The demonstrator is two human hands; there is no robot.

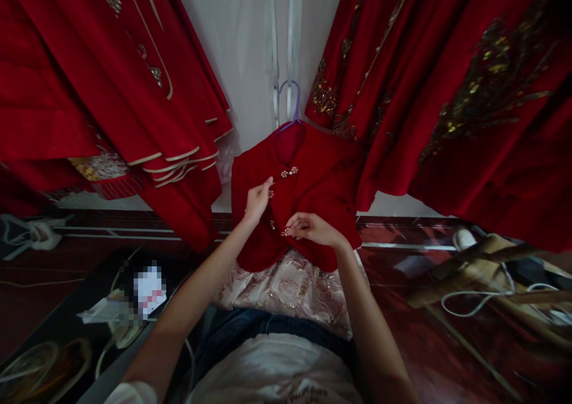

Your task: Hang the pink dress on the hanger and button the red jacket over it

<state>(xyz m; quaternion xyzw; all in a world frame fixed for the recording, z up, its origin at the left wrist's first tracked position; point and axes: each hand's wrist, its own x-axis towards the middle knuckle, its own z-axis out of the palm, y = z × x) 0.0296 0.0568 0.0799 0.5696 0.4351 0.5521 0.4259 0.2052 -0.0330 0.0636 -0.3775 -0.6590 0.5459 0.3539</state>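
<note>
A red front-buttoned top (322, 189) hangs in front of me on a purple hanger (297, 103). Its lower hem rests over a pale pink, shiny patterned cloth (290, 285) at my lap. A beaded flower clasp (289, 172) joins the front near the neckline. My left hand (258, 202) pinches at the front of the top, close to another beaded flower; whether something thin is between the fingertips, I cannot tell. Lower down, my right hand (313, 229) closes its fingertips on a beaded clasp (286, 232) at the other front edge. A further clasp piece (273, 224) shows between the hands.
Red garments with light trim (179, 159) hang at left, and red garments with gold embroidery (482, 82) at right. A black surface (58, 308) at lower left carries a blurred white item and cords. Wooden pieces with a white cable (487, 273) stand at right.
</note>
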